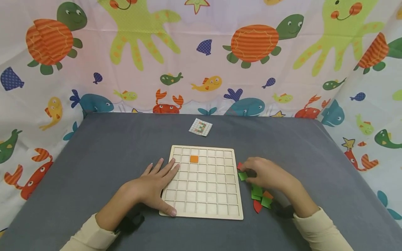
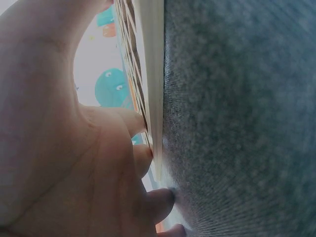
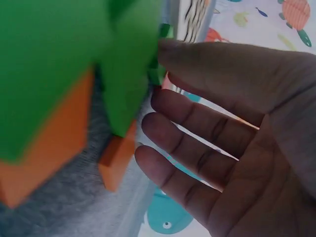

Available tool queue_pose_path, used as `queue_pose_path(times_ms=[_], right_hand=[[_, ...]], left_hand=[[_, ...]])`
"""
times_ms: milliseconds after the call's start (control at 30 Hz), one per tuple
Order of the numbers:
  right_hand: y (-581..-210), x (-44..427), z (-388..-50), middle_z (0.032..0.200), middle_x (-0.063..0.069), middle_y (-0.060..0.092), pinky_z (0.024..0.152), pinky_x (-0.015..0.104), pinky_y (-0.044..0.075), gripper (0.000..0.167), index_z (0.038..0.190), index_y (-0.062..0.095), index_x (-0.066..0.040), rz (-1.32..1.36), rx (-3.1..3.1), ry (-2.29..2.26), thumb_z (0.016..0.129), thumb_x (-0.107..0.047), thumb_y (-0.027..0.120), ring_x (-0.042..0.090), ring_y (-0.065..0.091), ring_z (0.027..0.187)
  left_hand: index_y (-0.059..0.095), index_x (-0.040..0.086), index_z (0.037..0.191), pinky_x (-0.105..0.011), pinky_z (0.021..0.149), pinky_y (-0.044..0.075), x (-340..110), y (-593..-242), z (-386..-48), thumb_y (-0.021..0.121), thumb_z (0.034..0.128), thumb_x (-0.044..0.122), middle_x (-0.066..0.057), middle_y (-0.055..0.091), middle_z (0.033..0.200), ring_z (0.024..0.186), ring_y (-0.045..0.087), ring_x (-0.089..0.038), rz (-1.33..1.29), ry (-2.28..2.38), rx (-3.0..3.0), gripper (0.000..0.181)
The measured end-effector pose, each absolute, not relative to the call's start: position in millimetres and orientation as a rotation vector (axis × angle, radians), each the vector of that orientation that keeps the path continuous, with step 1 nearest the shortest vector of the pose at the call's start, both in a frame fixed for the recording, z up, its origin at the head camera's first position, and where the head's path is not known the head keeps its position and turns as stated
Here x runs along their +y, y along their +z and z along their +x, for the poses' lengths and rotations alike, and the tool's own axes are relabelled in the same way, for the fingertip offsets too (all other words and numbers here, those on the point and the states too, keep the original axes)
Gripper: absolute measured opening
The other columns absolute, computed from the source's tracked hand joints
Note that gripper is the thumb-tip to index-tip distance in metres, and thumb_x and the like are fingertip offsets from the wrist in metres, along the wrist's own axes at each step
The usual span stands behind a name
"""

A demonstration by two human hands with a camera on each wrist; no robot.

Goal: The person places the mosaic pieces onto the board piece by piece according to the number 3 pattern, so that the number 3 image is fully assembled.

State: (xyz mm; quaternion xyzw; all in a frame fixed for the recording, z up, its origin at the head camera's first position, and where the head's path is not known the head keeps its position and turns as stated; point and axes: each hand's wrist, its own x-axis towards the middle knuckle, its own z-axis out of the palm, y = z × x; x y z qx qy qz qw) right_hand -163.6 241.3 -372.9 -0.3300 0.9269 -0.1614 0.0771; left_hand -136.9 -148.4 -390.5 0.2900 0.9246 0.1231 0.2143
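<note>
A pale wooden grid board (image 1: 201,218) lies on the grey table, with one orange square tile (image 1: 194,159) in an upper cell. My left hand (image 1: 154,186) rests over the board's left edge, its fingers spread and the thumb at the lower left corner. At the board's right side, my right hand (image 1: 267,172) hovers low with its fingertips by a red piece (image 1: 240,165) and a green tile (image 1: 243,176). In the right wrist view a gap shows between the thumb and the loosely bent fingers; no held piece is visible. Closer to me lie overlapping green tiles (image 1: 257,191).
Beside the green tiles are an orange tile (image 1: 268,195) and a red piece (image 1: 257,206) with a curved edge. A small card (image 1: 200,127) with a coloured grid pattern lies beyond the board. A sea-animal curtain (image 1: 188,62) hangs behind the table (image 1: 125,132).
</note>
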Motion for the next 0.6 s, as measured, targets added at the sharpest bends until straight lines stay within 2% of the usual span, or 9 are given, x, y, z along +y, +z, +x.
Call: queue_pose_path(times_ms=[300,600], right_hand=[[-375.2,237.9,-164.8,0.094,-0.006,0.061,0.072,0.033,0.050,0.023,0.099,0.074,-0.014,-0.997,2.779,-0.474,0.080,-0.004,0.083,0.013,0.056,0.084],[-371.0,234.7,-173.2,0.093,-0.003,0.064,0.075,0.038,0.052,0.021,0.097,0.074,-0.009,-0.974,2.822,-0.433,0.079,-0.003,0.083,0.015,0.059,0.086]], left_hand=[[0.008,0.016,0.163,-0.065,0.114,0.001,-148.8,-387.6,-136.4,0.071,0.0633,0.084,-0.008,-0.002,0.168,0.150,-0.008,-0.041,0.805,0.352,2.557,0.137],[0.007,0.016,0.163,-0.065,0.115,0.001,-149.7,-388.1,-137.0,0.071,0.0632,0.085,-0.008,-0.001,0.168,0.150,-0.007,-0.041,0.811,0.351,2.560,0.137]])
